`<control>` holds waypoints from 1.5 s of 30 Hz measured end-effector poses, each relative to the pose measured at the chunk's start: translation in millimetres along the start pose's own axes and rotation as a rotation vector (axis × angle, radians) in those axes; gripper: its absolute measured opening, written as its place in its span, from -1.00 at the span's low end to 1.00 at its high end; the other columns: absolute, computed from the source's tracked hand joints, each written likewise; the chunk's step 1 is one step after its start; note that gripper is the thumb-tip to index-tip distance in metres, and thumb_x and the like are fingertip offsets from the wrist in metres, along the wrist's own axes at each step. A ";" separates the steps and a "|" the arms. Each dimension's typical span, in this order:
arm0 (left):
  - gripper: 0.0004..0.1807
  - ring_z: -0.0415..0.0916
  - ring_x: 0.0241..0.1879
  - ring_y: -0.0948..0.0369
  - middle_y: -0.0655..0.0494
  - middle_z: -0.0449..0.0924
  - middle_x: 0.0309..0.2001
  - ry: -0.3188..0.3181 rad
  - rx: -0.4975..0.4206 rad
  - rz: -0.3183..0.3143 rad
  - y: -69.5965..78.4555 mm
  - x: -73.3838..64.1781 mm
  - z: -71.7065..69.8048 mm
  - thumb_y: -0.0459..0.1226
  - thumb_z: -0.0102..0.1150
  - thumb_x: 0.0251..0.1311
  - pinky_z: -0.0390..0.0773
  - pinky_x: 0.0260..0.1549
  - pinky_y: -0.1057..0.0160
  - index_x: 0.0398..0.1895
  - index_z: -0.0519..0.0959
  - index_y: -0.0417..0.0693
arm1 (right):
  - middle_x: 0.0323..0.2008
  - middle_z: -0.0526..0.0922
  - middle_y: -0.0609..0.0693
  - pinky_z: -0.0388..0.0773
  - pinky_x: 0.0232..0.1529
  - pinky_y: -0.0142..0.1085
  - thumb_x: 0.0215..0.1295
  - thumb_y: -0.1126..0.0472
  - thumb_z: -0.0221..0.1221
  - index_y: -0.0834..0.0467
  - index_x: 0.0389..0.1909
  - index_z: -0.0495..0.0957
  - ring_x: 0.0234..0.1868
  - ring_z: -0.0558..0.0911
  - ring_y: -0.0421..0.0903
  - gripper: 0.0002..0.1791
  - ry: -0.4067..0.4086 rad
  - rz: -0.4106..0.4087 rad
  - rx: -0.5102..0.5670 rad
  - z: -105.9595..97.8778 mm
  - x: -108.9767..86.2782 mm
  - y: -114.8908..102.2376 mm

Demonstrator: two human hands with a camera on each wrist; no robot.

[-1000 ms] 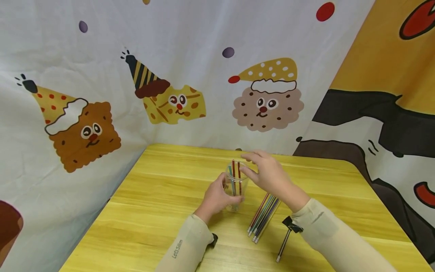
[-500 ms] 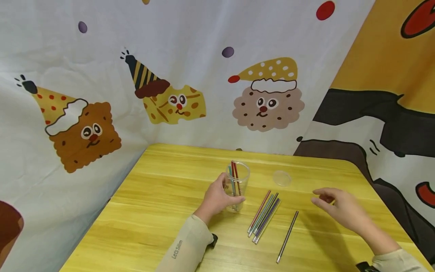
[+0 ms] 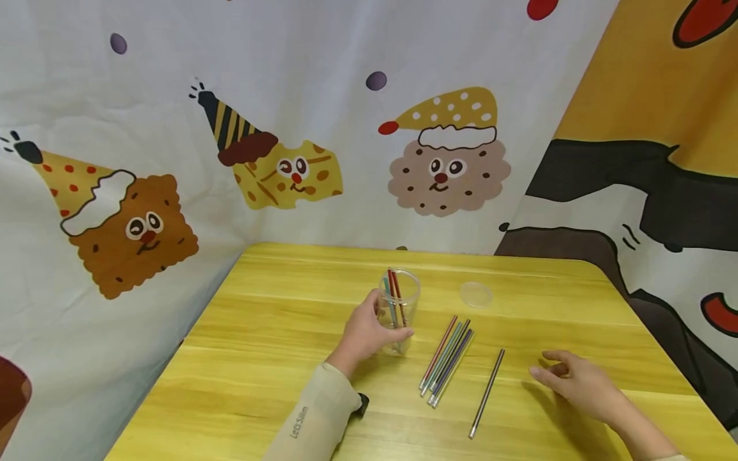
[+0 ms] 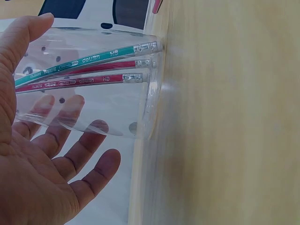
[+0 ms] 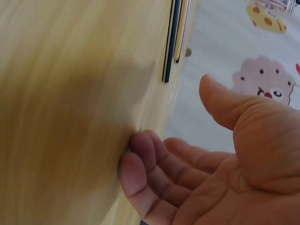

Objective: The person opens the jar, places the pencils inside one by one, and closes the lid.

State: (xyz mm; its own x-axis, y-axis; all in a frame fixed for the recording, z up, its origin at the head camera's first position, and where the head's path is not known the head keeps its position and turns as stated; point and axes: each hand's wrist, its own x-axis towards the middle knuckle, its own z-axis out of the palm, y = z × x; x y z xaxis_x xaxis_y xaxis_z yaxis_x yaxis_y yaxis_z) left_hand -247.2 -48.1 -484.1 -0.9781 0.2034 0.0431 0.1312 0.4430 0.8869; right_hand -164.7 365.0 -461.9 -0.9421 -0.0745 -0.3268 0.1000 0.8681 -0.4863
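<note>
Left hand [image 3: 369, 330] gripped clear cup [image 3: 412, 306], upright on wooden table [image 3: 277, 307]; teal pencil [image 4: 89, 61] and two red pencils [image 4: 89, 83] leaned inside. Right hand [image 3: 582, 384], loosely curled and empty, hung right of lone dark pencil [image 3: 487, 392]. Pencil bunch [image 3: 445, 363] lay between cup and lone pencil, clear disc [image 3: 476, 294] beyond bunch.

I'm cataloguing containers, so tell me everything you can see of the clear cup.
The cup is tall, round and transparent, apparently plastic, with an open rim. It stands upright on the table, near the loose pencils. Inside lean three pencils, two red and one teal, eraser ends down. The left hand grips its side.
</note>
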 end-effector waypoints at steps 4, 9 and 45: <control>-0.30 0.53 -0.06 0.10 0.08 0.61 -0.03 0.001 -0.001 0.002 0.7 0.5 -1.8 0.08 0.71 -0.02 0.61 -0.15 0.07 0.05 0.45 0.16 | 0.01 0.78 0.24 0.73 -0.11 0.04 0.56 -0.25 0.19 0.51 0.44 0.33 -0.05 0.78 0.14 -0.09 0.058 -0.024 -0.030 12.3 3.0 -12.5; -0.28 0.54 -0.05 0.10 0.08 0.62 -0.02 0.002 -0.008 0.001 1.8 0.6 -1.8 0.10 0.72 -0.03 0.62 -0.13 0.06 0.09 0.46 0.18 | -0.07 0.80 0.13 0.72 -0.20 -0.05 0.45 -0.26 0.29 0.46 0.48 0.30 -0.23 0.76 -0.07 -0.03 0.095 -0.044 -0.036 28.7 5.8 -30.7; -0.30 0.53 -0.02 0.09 0.07 0.61 -0.02 -0.004 -0.007 0.015 -1.0 -1.6 1.2 0.06 0.71 -0.01 0.62 -0.12 0.03 0.09 0.46 0.16 | -0.15 0.67 0.06 0.50 -0.38 -0.32 0.56 0.22 0.18 0.42 0.35 0.45 -0.29 0.57 -0.17 -0.51 -0.010 -0.143 0.177 22.1 11.0 -47.5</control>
State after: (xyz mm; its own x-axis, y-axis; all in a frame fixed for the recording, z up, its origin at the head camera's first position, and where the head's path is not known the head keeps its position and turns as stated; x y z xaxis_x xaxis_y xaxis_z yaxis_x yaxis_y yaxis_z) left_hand -245.6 -47.9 -485.5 -0.9756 0.2129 0.0544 0.1442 0.4336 0.8895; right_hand -172.7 312.1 -460.4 -0.9476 -0.1966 -0.2518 0.0209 0.7484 -0.6629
